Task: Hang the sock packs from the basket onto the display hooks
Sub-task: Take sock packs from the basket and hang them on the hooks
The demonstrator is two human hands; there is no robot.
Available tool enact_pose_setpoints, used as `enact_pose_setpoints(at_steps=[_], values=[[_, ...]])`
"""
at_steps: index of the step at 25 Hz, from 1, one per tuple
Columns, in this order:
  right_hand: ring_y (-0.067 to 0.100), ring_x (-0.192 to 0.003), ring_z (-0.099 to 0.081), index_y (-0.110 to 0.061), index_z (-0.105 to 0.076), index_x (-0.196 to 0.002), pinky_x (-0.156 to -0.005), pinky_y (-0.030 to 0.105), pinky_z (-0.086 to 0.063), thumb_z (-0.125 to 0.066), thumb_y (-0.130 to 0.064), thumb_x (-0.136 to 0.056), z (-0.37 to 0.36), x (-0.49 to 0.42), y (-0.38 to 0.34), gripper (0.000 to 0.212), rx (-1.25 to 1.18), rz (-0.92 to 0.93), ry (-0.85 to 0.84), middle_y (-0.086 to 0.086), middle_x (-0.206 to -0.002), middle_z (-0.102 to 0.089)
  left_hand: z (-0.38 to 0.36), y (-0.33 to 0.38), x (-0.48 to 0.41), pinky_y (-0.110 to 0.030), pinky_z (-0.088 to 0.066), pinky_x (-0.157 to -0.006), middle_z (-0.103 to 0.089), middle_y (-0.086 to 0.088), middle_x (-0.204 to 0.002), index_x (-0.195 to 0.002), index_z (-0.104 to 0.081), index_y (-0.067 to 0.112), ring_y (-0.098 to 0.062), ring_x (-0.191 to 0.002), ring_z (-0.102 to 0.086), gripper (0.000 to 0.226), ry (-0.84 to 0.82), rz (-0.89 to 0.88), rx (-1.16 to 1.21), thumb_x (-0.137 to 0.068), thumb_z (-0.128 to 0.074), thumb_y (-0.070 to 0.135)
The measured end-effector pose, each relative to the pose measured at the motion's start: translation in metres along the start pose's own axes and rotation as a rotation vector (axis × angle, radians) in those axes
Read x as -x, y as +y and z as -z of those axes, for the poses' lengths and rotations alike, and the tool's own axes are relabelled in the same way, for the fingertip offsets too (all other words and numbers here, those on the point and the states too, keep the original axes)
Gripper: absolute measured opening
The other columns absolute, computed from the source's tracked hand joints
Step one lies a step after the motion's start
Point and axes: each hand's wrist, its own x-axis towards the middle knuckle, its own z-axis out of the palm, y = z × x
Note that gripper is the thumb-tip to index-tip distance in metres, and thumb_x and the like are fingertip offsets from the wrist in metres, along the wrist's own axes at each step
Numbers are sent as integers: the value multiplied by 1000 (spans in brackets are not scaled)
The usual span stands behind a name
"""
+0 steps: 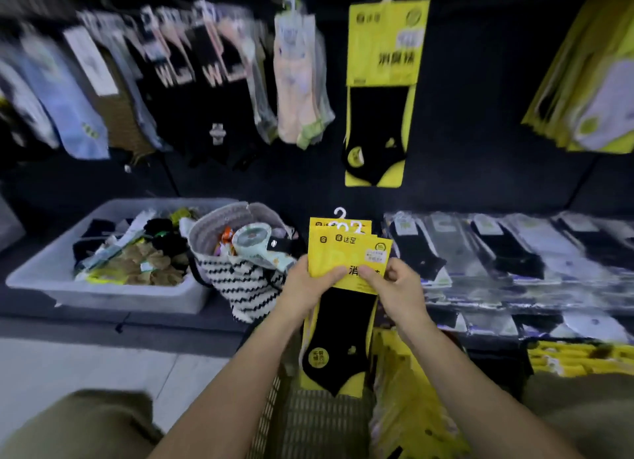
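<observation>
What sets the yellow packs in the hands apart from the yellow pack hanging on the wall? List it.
The held packs are several, fanned together; the hanging pack shows as one. The held packs are gripped by the left hand and right hand; the hanging pack hangs higher on the display. Both have yellow card and a black sock.

Sock packs at centre: bright yellow card, black print, black sock with a round yellow badge. Their hangers: white.
Hanging pack above: same yellow, black sock.
Tote bag: white with black zigzag stripes, pale grey rim.
Tub: whitish grey.
Peach socks left of the yellow pack: green cuffs.
Far-left pack: light blue, blurred, perhaps a small green mark.
Shelf packs at right: black socks and white socks alternating.
Basket: grey mesh.
</observation>
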Motion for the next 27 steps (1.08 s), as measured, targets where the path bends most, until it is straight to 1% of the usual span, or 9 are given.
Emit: enact_pose_setpoints(at_steps=[2, 5, 9, 13, 15, 17, 19, 23, 27], values=[[3, -77, -67, -24, -65, -85, -64, 13, -51, -71, -15, -80, 15, -12, -32, 12, -64, 58, 11, -7, -86, -71, -10, 28, -9, -32, -53, -86, -68, -2, -109, -113, -57, 16, -18, -102, -65, 31, -46, -79, 63, -85, -65, 27], [4, -78, -69, -26, -64, -88, -70, 20, -55, -68, -14, -83, 32, -31, -80, 14, -62, 144, 7, -10, -85, -72, -14, 69, -19, -34, -50, -93, -63, -5, -120, -123, -50, 11, -19, -109, -62, 37, -88, -201, 152, -92, -50, 31], [13, -85, -68, -24, -64, -91, -77, 29, -56, -54, -17, -94, 37, -58, -130, 12, -36, 247, 28, 0, -92, -71, -10, 127, -42, -18, -52, -77, -66, 2, -109, -107, -57, 21, -11, -97, -65, 15, -15, -354, 110, -95, -49, 25], [22, -94, -66, -20, -62, -93, -85, 39, -55, -46, -17, -97, 40, -92, -180, 17, -147, 263, 121, 8, -101, -70, 2, 181, -65, -6, -46, -66, -65, 7, -103, -121, -55, 14, -7, -96, -63, 27, 177, -531, 6, -96, -48, 22], [21, -93, -67, -23, -60, -91, -84, 38, -55, -46, -16, -97, 41, -107, -204, 17, -193, 294, 144, 7, -101, -69, 12, 199, -73, -9, -48, -67, -63, 12, -98, -121, -53, 15, 0, -91, -62, 26, 279, -589, 19, -96, -47, 23], [18, -89, -67, -24, -60, -91, -82, 36, -55, -46, -17, -97, 41, -120, -222, 16, -187, 330, 160, 6, -100, -70, 23, 208, -78, -20, -51, -71, -63, 9, -97, -107, -54, 22, -5, -92, -62, 13, 350, -606, 63, -96, -47, 27], [18, -90, -67, -24, -60, -93, -83, 38, -56, -47, -18, -97, 38, -130, -233, 15, -150, 363, 169, 4, -98, -70, 31, 212, -81, -23, -50, -71, -64, 5, -101, -106, -54, 21, -8, -92, -63, 15, 385, -617, 107, -96, -47, 30], [18, -90, -68, -28, -59, -89, -85, 41, -55, -48, -20, -96, 29, -141, -237, 16, -71, 391, 158, 1, -94, -70, 37, 217, -87, -13, -48, -64, -65, 10, -99, -109, -56, 20, 4, -84, -63, 19, 398, -631, 107, -95, -48, 30], [22, -90, -67, -21, -61, -90, -84, 44, -55, -49, -20, -96, 24, -145, -228, 13, 1, 363, 160, 3, -92, -70, 39, 219, -88, -5, -46, -59, -64, 12, -94, -104, -55, 20, 13, -76, -61, 12, 370, -644, 78, -95, -49, 26]])
